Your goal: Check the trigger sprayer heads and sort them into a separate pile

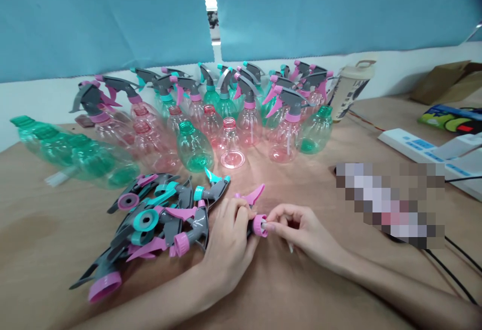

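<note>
My left hand is closed around a grey spray trigger head with a pink collar and pink trigger, its collar opening facing right. At that opening, the thumb and index finger of my right hand are pinched together. Something small and whitish shows at the fingertips, but I cannot make out what it is. Beside my left hand lies a pile of loose grey trigger heads with pink or turquoise collars.
Behind stand several pink and green bottles, some open like a green bottle, others with trigger heads. Green bottles lie at left near whitish tubes. A tumbler, a power strip and a blurred-out object are at right.
</note>
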Demonstrator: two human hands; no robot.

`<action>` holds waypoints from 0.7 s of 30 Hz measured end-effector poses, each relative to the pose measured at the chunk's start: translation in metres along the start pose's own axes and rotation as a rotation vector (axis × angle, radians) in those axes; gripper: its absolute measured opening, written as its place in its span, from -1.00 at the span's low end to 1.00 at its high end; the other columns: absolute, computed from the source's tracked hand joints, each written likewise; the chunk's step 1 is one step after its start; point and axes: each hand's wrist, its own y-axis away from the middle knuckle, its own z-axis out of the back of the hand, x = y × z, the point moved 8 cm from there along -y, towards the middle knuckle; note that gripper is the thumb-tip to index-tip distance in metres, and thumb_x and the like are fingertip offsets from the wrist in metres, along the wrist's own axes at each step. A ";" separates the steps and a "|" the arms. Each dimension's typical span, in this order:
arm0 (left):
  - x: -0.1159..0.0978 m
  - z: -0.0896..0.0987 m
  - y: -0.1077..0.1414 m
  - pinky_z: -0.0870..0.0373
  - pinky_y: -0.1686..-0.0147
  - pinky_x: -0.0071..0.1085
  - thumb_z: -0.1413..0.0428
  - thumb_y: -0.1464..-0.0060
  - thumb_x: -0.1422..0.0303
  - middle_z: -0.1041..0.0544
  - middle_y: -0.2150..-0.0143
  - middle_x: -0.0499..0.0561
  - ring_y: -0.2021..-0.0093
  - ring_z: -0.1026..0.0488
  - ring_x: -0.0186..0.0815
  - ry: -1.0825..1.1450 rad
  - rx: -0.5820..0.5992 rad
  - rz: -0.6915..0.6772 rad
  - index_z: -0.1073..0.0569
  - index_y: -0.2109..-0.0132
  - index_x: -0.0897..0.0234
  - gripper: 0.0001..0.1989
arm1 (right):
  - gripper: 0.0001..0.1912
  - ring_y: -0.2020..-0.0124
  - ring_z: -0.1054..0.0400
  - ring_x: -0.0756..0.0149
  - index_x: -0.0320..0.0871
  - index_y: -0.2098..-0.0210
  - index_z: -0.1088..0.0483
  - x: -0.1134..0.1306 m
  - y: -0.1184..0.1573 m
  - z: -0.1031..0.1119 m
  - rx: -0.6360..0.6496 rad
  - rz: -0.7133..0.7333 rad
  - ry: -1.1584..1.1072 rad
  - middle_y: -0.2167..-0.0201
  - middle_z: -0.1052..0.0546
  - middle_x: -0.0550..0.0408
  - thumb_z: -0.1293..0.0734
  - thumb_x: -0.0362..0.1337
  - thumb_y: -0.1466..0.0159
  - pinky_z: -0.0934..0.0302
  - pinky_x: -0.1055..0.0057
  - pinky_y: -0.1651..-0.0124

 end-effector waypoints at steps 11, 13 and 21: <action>0.007 -0.006 0.000 -0.28 0.22 -0.19 -0.01 -0.06 0.56 -0.29 0.21 0.02 0.18 -0.28 -0.17 0.069 0.066 0.075 -0.24 0.28 0.23 -0.86 | -0.82 0.64 -0.08 0.55 -0.17 0.38 -0.35 0.006 0.000 -0.001 0.040 0.106 0.097 0.69 -0.21 0.34 -0.28 -0.18 -0.27 0.06 0.54 0.53; 0.010 -0.007 -0.001 -0.29 0.22 -0.21 -0.01 -0.08 0.54 -0.31 0.21 0.02 0.18 -0.30 -0.18 0.090 0.073 0.100 -0.25 0.26 0.24 -0.88 | -0.82 0.62 -0.11 0.53 -0.16 0.41 -0.34 0.009 0.002 -0.005 0.064 0.122 0.128 0.68 -0.24 0.33 -0.30 -0.19 -0.25 0.03 0.54 0.50; 0.018 -0.008 -0.001 -0.28 0.25 -0.25 -0.02 -0.14 0.43 -0.34 0.25 0.00 0.23 -0.32 -0.22 0.121 0.095 0.175 -0.27 0.26 0.23 -0.97 | -0.82 0.63 -0.12 0.49 -0.17 0.39 -0.39 0.015 0.003 0.001 -0.036 0.158 0.257 0.69 -0.27 0.31 -0.33 -0.17 -0.21 0.01 0.51 0.51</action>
